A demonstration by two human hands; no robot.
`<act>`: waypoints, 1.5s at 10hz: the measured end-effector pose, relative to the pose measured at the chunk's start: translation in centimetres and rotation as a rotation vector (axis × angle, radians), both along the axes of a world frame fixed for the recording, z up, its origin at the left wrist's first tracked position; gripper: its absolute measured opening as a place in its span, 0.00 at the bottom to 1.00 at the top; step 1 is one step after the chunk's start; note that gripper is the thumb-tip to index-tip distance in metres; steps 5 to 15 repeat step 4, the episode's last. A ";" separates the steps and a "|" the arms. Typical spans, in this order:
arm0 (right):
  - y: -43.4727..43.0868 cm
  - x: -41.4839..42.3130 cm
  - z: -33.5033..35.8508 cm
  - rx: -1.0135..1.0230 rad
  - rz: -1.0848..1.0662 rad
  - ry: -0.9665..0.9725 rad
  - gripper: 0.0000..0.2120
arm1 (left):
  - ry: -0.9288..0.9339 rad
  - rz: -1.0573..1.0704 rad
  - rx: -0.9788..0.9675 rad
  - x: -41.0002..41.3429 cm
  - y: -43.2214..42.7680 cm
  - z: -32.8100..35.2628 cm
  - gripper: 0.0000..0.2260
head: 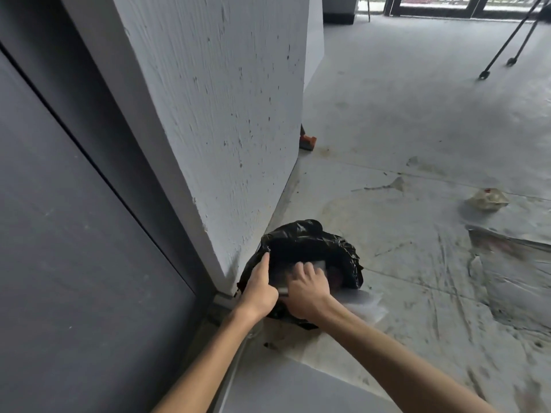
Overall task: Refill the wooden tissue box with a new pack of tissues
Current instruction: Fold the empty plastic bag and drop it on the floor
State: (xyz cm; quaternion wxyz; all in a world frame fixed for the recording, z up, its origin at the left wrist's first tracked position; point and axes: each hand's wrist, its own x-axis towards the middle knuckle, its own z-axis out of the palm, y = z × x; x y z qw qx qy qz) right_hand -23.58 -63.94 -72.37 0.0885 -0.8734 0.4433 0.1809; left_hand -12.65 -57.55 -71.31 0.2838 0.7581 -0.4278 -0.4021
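While my left hand [261, 289] is pinching open the black bin bag [343, 251] on the floor, my right hand [307, 289] is gripping, fingers [304, 271] curled, a pale glossy wrapper [320, 265] in its mouth, seemingly light, limp, slippery, best taken edgewise; the wooden tissue box is not showing.

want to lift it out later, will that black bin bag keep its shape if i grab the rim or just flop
Probably floppy: the black bin bag is thin, crinkled film, and its rim folds where the left hand grips it. Likely light for its size, though the contents are hidden beyond the pale wrapper in the right hand. Glossy, so maybe slippery.
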 end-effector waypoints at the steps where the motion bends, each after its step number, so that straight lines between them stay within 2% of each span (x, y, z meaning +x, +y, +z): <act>1: 0.1 0.0 1.4 0.309 -0.088 0.062 0.28 | -0.025 -0.019 0.115 -0.6 0.6 2.0 0.37; 2: 0.2 -0.8 5.0 0.234 -0.102 -0.097 0.26 | -0.215 -0.042 0.190 -1.1 1.7 5.1 0.32; 3: 1.2 -2.9 12.8 0.253 -0.122 -0.127 0.20 | -0.299 -0.136 0.258 -1.3 3.1 12.6 0.24; 4: 2.6 -4.8 21.4 0.348 -0.212 -0.138 0.12 | -0.291 -0.167 0.334 -1.5 4.7 21.0 0.10; 15: 2.6 -4.8 21.4 0.348 -0.212 -0.138 0.12 | -0.291 -0.167 0.334 -1.5 4.7 21.0 0.10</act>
